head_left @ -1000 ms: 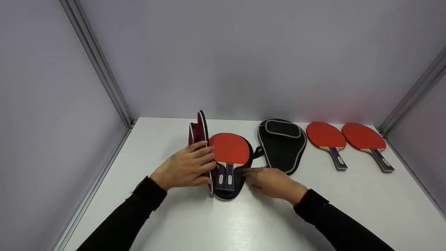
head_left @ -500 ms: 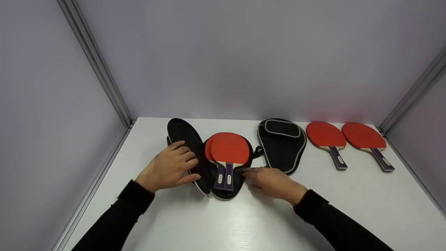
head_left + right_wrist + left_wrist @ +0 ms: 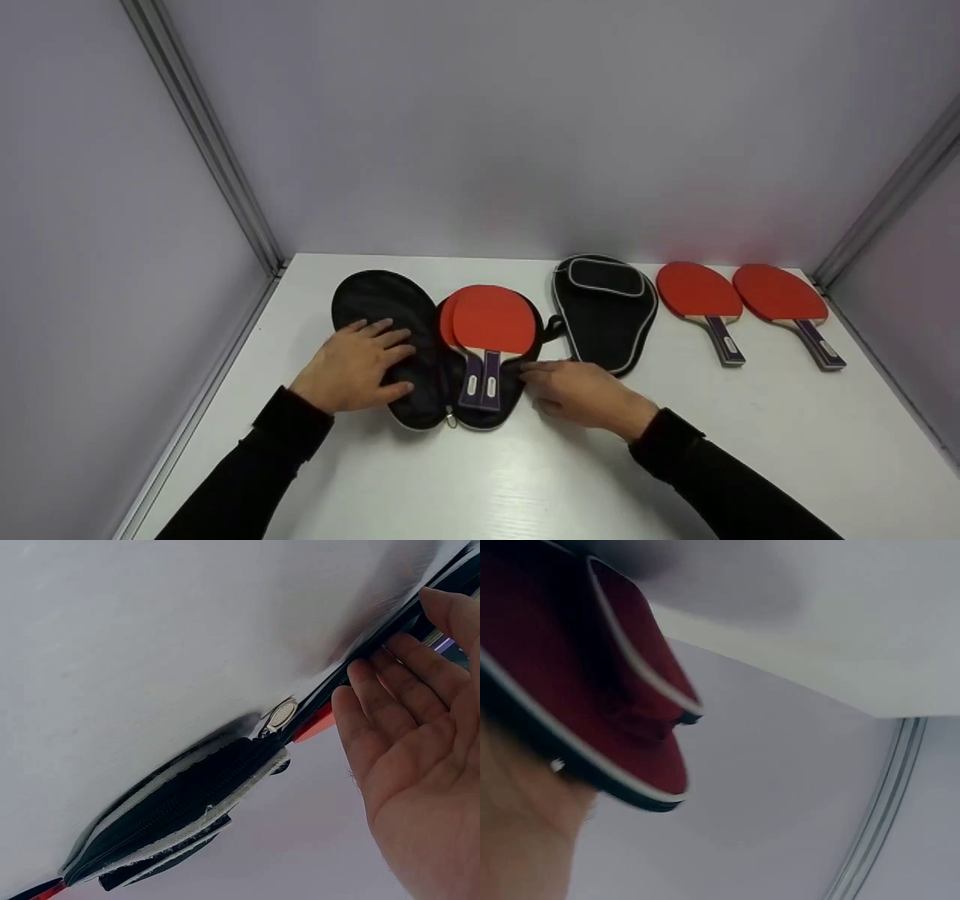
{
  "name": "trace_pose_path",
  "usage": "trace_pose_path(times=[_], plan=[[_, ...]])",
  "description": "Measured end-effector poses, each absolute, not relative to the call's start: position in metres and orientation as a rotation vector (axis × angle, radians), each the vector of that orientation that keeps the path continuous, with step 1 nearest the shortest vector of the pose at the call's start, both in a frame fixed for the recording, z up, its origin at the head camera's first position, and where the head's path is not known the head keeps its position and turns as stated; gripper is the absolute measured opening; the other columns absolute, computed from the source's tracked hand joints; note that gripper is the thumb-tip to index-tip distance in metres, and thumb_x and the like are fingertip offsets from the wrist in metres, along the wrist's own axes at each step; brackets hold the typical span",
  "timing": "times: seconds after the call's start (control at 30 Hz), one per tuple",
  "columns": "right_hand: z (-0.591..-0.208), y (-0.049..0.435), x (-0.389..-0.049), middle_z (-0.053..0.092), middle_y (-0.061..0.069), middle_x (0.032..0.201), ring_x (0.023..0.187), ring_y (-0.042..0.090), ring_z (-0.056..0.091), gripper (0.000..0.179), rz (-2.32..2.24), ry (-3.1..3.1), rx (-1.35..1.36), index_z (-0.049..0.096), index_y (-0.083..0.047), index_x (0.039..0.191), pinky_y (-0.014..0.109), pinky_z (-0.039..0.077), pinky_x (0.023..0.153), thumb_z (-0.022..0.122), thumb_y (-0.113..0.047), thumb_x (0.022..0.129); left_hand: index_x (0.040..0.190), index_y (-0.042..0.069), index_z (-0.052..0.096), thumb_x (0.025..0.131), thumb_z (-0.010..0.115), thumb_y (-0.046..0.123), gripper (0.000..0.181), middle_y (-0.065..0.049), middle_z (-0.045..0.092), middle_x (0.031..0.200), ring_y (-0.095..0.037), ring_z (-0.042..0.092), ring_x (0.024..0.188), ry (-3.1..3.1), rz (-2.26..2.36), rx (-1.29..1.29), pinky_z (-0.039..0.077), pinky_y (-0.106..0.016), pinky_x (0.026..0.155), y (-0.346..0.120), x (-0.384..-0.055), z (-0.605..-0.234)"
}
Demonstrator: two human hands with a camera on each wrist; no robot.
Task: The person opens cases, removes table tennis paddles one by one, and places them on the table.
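An unfolded paddle case (image 3: 382,291) lies on the table, its black inner side showing in the head view. In its right half two red table tennis paddles (image 3: 495,316) overlap, handles toward the person. My left hand (image 3: 351,369) rests on the left flap with fingers spread. The left wrist view shows the flap's maroon outer side (image 3: 562,690) with a pocket, tilted and blurred. My right hand (image 3: 581,391) touches the right edge of the case beside the handles, fingers extended. In the right wrist view, this hand's fingertips (image 3: 343,697) meet the dark edge of the case.
A closed black paddle case (image 3: 607,322) with white piping lies to the right, joined in view by a black loop (image 3: 555,328). Two more red paddles (image 3: 697,289) lie farther right. Grey wall panels (image 3: 480,127) enclose the white table (image 3: 570,487).
The left flap has swung from standing upright down to the left, and my left hand has moved left with it. More of the lower paddle shows. My right hand has stayed put.
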State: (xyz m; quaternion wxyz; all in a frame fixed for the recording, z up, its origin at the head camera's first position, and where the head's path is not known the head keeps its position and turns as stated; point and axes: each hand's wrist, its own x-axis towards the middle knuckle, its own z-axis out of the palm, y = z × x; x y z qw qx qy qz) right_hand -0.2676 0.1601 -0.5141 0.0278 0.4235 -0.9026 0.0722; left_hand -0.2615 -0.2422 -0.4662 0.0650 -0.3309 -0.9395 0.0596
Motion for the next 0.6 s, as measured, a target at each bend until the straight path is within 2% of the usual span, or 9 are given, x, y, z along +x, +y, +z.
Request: trace_pose_path(times=[0.2,0.47,0.6], plan=[[-0.514,0.16,-0.267,0.082,0.014,0.151,0.133,0.032,0.084,0.036,0.212,-2.79,1.288,0.082,-0.002,0.142,0.049,0.072,0.109,0.082,-0.009,0.107,0.17,0.014,0.064,0.107,0.08,0.063,0.082,-0.015,0.053,0.184,-0.049,0.048,0.172,-3.032,0.087,-0.889,0.049,-0.074,0.134,-0.241,-0.271,-0.473],[-0.512,0.159,-0.267,0.082,0.014,0.151,0.133,0.031,0.084,0.041,0.188,-2.787,1.311,0.083,-0.003,0.14,0.049,0.072,0.108,0.083,-0.033,0.112,0.183,0.018,0.044,0.095,0.092,0.068,0.112,-0.019,0.033,0.194,-0.06,0.031,0.177,-3.117,-0.01,-0.824,0.044,-0.085,0.132,-0.236,-0.284,-0.485],[-0.51,0.157,-0.268,0.083,0.012,0.15,0.13,0.03,0.085,0.041,0.157,-2.775,1.313,0.083,-0.004,0.14,0.049,0.073,0.104,0.084,-0.034,0.111,0.185,0.019,0.039,0.093,0.095,0.067,0.118,-0.02,0.028,0.196,-0.063,0.029,0.177,-3.127,-0.039,-0.816,0.043,-0.086,0.131,-0.235,-0.286,-0.489]])
